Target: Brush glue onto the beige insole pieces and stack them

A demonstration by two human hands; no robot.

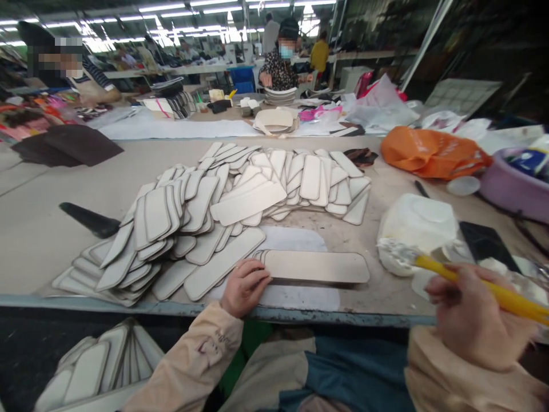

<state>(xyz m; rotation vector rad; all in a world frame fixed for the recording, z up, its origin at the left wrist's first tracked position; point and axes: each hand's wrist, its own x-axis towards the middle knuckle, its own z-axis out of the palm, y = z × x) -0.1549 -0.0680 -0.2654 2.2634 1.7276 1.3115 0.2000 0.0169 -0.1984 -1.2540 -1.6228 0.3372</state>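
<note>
A factory workshop under rows of ceiling tube lights (pixel 163 7).
Pale round-cornered panels (pixel 251 203) lie heaped on a worktable (pixel 100 180); beyond, several workers (pixel 278 71), one masked, among long benches (pixel 124 74).

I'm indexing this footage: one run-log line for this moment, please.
left hand: at left end of long pale panel | right hand: holding yellow-handled tool | white container: at tool's tip

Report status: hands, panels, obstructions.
Left hand touching one end of long panel stack. Right hand gripping yellow-handled brush at white tub. Loose panels heaped behind and left of stack.
</note>
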